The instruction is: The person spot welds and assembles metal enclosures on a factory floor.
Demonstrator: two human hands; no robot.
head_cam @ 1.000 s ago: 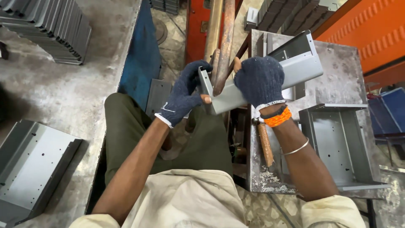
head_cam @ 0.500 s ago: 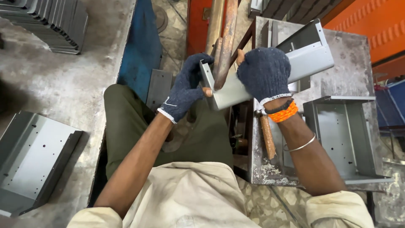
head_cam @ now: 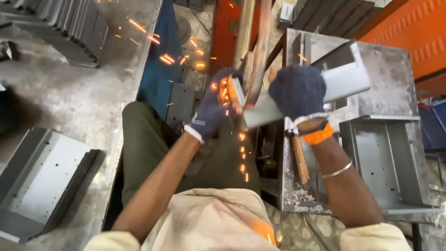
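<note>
My left hand (head_cam: 214,103) and my right hand (head_cam: 297,91), both in dark knit gloves, grip a long grey sheet-metal bracket (head_cam: 344,78). The left hand holds its near end, the right hand its middle. The bracket's left end is pressed between two vertical copper-coloured bars (head_cam: 253,42) of a machine. Orange sparks (head_cam: 242,139) spray from that contact point, down over my lap and up to the left. An orange band and a metal bangle sit on my right wrist.
A steel work table (head_cam: 395,93) on the right carries a grey folded metal part (head_cam: 381,158) and a wooden-handled tool (head_cam: 299,158). Stacked grey metal parts (head_cam: 69,28) lie top left, a flat grey panel (head_cam: 42,181) lower left. Orange machine body (head_cam: 409,32) at the top right.
Sparks now fly from the bracket's left end at the copper bars; none showed earlier. Both hands keep the same grip, with the bracket in nearly the same place.
</note>
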